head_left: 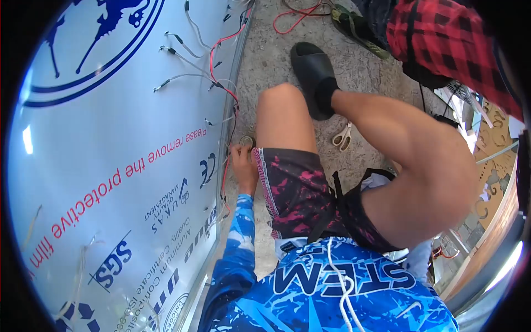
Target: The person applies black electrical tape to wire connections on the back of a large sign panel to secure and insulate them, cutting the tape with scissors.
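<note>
Beside my bent knee, my left hand [243, 163] is low by the floor, close to the edge of the panel. Its fingers are closed against a small round roll [247, 142] that looks like tape, partly hidden by the fingers. To the left stands a large panel [110, 155] in printed protective film. Red wire [212, 58] runs along its edge, with several grey leads [180, 58] sticking out of its face. My right hand is out of view.
Scissors [343, 137] with pale handles lie on the concrete floor [265, 50] between my legs. At the upper right is another person in red plaid [437, 39], near a loop of red cable [298, 15]. A board with cut-out shapes [492, 166] and scraps are at the right.
</note>
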The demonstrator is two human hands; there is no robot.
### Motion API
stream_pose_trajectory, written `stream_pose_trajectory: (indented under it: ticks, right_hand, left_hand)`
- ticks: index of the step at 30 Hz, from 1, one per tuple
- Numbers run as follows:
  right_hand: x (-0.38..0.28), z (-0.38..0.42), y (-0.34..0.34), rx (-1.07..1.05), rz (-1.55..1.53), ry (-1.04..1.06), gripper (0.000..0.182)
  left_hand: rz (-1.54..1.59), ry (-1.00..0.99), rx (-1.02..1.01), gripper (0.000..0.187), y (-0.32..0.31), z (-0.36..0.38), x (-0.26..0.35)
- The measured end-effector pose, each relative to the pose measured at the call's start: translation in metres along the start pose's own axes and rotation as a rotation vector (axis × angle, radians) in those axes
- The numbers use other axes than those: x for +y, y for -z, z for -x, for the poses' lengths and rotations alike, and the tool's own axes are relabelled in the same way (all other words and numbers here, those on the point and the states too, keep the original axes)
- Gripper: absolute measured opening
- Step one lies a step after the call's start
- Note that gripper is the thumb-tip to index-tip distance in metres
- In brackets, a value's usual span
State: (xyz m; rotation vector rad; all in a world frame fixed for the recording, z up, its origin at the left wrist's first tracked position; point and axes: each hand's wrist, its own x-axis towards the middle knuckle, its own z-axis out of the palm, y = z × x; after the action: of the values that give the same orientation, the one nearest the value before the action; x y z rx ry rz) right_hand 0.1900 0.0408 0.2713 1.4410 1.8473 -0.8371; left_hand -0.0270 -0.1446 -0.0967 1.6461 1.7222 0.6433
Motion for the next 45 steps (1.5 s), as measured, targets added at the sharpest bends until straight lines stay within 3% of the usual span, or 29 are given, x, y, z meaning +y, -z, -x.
stream_pose_trajectory:
  ticks: [5,7,8,10,12,13,14,17,18,19,21,25,29,31,35,37,45]
  right_hand:
    - [0.080,0.050,-0.028,-0.016,-0.068,-0.062,0.054]
    - [0.077,0.037,-0.022,-0.007,-0.081,-0.095,0.054]
    - [0.126,0.058,-0.035,-0.012,-0.093,-0.106,0.054]
    - [0.175,0.088,-0.051,-0.007,-0.106,-0.122,0.053]
    - [0.200,0.129,-0.073,-0.012,-0.134,-0.131,0.053]
    - [0.209,0.151,-0.082,-0.013,-0.147,-0.135,0.053]
    - [0.215,0.169,-0.091,-0.008,-0.159,-0.143,0.053]
    - [0.200,0.168,-0.088,0.020,-0.194,-0.182,0.052]
    - [0.148,0.126,-0.061,0.029,-0.206,-0.198,0.052]
    - [0.068,0.021,0.002,0.036,-0.219,-0.215,0.052]
    - [0.072,0.027,0.006,0.057,-0.233,-0.247,0.052]
    - [0.081,0.046,0.010,0.462,-0.303,-0.004,0.040]
    - [0.080,0.067,0.013,0.851,-0.318,0.274,0.030]
    - [0.079,0.071,0.019,1.043,-0.302,0.441,0.027]
    - [0.054,0.045,0.025,1.127,-0.333,0.533,0.034]
    - [0.046,0.042,0.020,1.179,-0.388,0.433,0.039]
    - [0.045,0.039,0.023,1.387,-0.255,0.489,0.037]
  left_hand:
    - [-0.026,0.133,0.159,0.017,-0.016,0.007,-0.002]
    - [0.067,0.197,0.125,0.018,-0.026,0.000,0.006]
    - [0.148,0.275,0.085,0.018,-0.024,0.002,0.009]
    - [0.119,0.242,0.129,0.019,-0.030,-0.008,0.014]
    - [0.384,0.440,0.226,0.020,-0.019,-0.021,0.036]
    - [0.444,0.453,0.212,0.022,-0.024,-0.017,0.015]
    - [0.638,0.481,0.235,0.018,-0.013,-0.030,0.033]
    - [0.806,0.422,0.255,0.015,0.018,-0.072,0.089]
    - [0.882,0.313,0.237,0.016,0.028,-0.087,0.112]
    - [0.956,0.203,0.215,0.018,0.037,-0.098,0.133]
    - [0.961,0.087,0.185,0.024,0.052,-0.116,0.170]
    - [1.046,-0.133,0.125,0.035,0.071,-0.132,0.225]
    - [1.069,-0.193,0.080,0.050,0.089,-0.136,0.270]
    - [1.043,-0.232,0.093,0.048,0.097,-0.137,0.285]
    - [0.985,-0.298,0.171,0.044,0.106,-0.139,0.309]
    - [0.926,-0.322,0.235,0.044,0.110,-0.137,0.318]
    - [0.747,-0.476,0.391,0.034,0.122,-0.128,0.338]
